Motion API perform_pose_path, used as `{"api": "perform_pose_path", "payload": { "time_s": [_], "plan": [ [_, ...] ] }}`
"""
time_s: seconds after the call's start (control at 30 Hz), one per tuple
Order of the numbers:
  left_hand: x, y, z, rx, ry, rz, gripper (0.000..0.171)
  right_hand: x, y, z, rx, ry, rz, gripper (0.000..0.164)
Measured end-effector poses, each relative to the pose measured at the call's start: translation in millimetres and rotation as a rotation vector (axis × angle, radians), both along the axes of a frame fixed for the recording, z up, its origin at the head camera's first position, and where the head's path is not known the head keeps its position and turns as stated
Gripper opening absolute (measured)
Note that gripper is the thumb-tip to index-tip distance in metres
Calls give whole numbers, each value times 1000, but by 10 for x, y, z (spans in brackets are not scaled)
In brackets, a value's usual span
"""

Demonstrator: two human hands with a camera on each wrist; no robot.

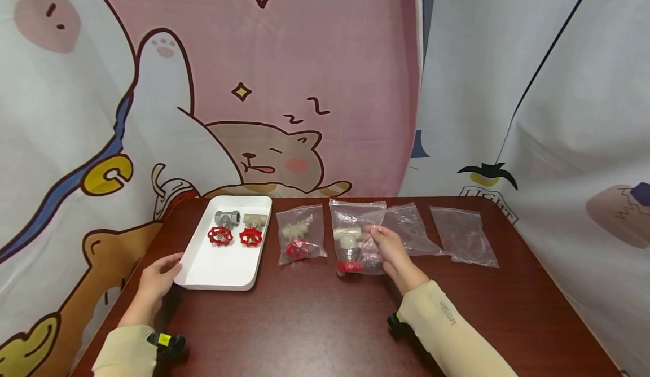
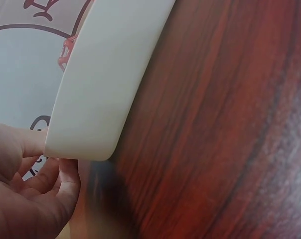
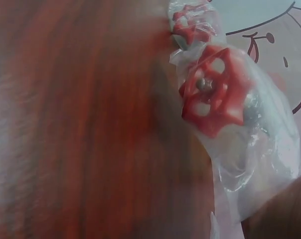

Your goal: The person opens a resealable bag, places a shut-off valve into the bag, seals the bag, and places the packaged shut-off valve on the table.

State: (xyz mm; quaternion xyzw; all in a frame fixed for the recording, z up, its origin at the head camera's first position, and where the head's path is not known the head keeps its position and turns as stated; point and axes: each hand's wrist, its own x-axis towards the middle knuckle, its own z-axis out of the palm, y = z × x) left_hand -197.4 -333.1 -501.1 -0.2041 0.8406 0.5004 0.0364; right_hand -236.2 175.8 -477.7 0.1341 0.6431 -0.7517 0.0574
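At the near left corner of a white tray [image 1: 215,272], my left hand [image 1: 158,278] pinches the rim, thumb over it and fingers beneath in the left wrist view. Inside the tray lie a grey valve [image 1: 222,235] and a beige valve [image 1: 252,233], both with red handwheels. My right hand [image 1: 398,253] grips the right edge of a clear zip bag [image 1: 373,213]. That bag holds a beige valve [image 1: 348,237], and its red handwheel [image 3: 220,92] faces the right wrist camera through the plastic. Some of the right fingers are hidden behind the bag.
Between tray and held bag lies another clear bag [image 1: 315,224] with a red-wheeled valve inside. Two flat clear bags [image 1: 413,233] [image 1: 464,236] lie to the right on the dark wooden table [image 1: 304,332]. A patterned cloth [image 1: 330,55] hangs behind the table.
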Motion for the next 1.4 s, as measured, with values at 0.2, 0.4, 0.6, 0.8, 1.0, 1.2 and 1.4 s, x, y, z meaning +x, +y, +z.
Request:
{"api": "perform_pose_path", "payload": {
  "time_s": [0.2, 0.4, 0.6, 0.8, 1.0, 1.2, 1.4],
  "plan": [
    [18, -4, 16, -9, -4, 12, 48, -160, -126, 34, -3, -26, -32, 34],
    [21, 11, 26, -14, 3, 7, 47, -292, -239, 39, 32, -13, -60, 32],
    [19, 11, 25, -14, 15, 13, 48, -402, -292, 16, 45, -29, -96, 29],
    [30, 20, 11, -10, 13, 28, 47, -508, -355, -12, 82, -75, -101, 28],
    [29, 37, 15, 0, 16, 19, 48, -563, -368, -40, 129, -128, -115, 29],
    [31, 45, 14, 3, 10, 30, 48, -613, -323, -102, 121, -186, -94, 27],
    [23, 44, 21, -6, 14, 33, 48, -638, -257, -144, 151, -230, -23, 30]
  ]
}}
